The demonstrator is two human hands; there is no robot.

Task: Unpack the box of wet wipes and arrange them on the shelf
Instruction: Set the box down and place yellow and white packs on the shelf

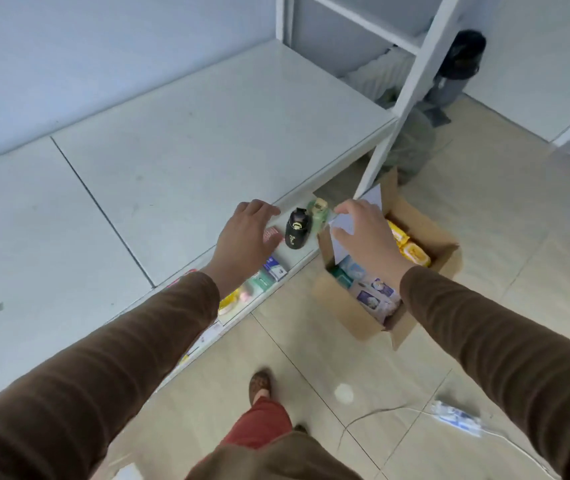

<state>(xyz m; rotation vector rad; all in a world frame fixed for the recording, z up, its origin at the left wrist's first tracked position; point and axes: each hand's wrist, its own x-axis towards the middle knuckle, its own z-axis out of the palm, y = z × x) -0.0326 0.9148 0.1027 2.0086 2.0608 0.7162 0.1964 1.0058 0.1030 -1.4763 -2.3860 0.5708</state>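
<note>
Wet wipes packs (409, 249), yellow and pastel, packed in an open cardboard box (356, 320) on the floor tiles, right of centre. At far left and upper left, white shelf top (179, 133), bare. Along its lower tier, centre of frame: small packs (269, 271), a black bottle (297, 228), a green bottle (318, 213). Left hand (245, 240) spread and empty, hovering over that tier. Right hand (366, 233) above the box, pinching a pale sheet (344, 226) between fingertips. Risks from here, as a judgement: bottles toppled by a careless reach; packs snagged on the box flap; sheet dropped among the packs.
</note>
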